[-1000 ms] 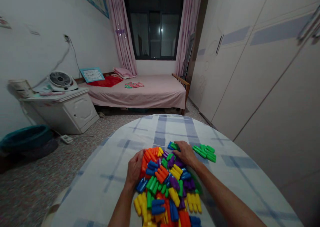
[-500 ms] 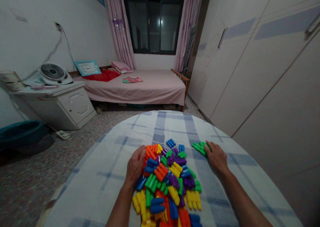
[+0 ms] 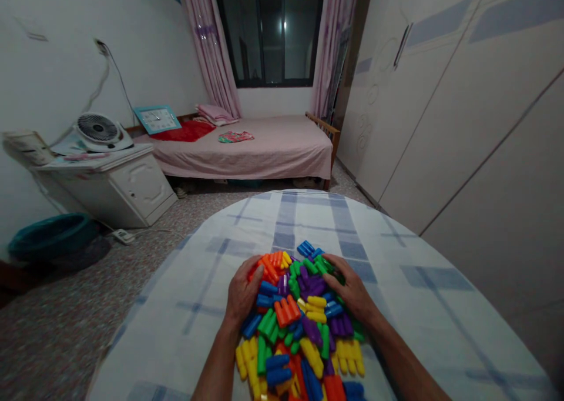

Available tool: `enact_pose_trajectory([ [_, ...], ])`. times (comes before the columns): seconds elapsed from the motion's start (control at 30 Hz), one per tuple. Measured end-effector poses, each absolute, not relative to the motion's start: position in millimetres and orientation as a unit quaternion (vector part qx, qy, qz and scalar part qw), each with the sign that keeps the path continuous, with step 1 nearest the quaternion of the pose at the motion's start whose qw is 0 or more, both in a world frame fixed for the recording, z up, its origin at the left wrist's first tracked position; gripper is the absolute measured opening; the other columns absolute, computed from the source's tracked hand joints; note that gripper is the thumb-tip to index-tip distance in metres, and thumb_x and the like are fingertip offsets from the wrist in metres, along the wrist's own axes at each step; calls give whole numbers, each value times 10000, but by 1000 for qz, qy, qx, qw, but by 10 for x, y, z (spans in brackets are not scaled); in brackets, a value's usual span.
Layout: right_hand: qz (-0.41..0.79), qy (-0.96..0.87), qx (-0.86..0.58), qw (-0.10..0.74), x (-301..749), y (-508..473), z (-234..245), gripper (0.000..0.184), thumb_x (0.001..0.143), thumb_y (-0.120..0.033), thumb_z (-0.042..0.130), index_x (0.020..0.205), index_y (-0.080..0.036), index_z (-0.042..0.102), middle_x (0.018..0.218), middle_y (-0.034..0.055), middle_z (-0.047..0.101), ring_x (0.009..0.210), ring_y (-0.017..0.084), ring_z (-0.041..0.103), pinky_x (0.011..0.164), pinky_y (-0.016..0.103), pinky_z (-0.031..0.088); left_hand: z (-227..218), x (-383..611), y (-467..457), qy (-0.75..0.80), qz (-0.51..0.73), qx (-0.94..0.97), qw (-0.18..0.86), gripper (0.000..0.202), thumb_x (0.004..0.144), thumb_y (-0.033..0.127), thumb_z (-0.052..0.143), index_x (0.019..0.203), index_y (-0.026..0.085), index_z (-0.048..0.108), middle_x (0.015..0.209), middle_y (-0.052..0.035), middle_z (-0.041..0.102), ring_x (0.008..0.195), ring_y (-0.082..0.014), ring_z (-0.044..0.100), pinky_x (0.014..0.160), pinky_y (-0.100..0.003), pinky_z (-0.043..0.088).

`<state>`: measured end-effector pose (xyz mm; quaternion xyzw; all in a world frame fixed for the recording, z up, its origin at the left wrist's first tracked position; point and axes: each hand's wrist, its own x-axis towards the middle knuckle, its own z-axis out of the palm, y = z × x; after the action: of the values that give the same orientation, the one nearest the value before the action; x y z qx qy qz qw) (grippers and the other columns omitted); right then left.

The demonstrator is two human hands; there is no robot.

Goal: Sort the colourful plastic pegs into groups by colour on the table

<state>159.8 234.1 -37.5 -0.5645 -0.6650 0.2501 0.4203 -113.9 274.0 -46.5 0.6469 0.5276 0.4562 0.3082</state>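
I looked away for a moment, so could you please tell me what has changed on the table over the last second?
The right hand went out to the separate green blocks on the right and swept them back left, so they now lie against the main pile of blocks; that hand rests open on the pile's right edge. The left hand stayed cupped against the pile's left side, and the checked tablecloth is unchanged.

Both forearms are bare up to the bottom edge of the picture, with no sleeves showing. The left hand (image 3: 241, 295) and right hand (image 3: 352, 292) wear no gloves, rings, watch or bracelet.
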Motion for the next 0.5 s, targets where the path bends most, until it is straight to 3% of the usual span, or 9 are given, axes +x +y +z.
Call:
enact_pose_trajectory([
  [0.27,183,-705,-553,406,1589,2421,-378,271,812,-254,476,1041,-228,619,1156,69,582,1105,201,527,982,377,400,-487,-1154,2745,538,447,646,306,357,854,391,480,1112,187,618,1197,-74,603,1138,-208,530,1036,-365,364],
  [0.5,106,-631,-642,422,1805,2442,-417,261,829,-312,424,951,-200,627,979,72,636,935,209,579,872,366,446,-471,-1146,2750,543,451,635,314,364,837,401,494,1097,185,628,1184,-78,609,1131,-217,535,1028,-365,373],
])
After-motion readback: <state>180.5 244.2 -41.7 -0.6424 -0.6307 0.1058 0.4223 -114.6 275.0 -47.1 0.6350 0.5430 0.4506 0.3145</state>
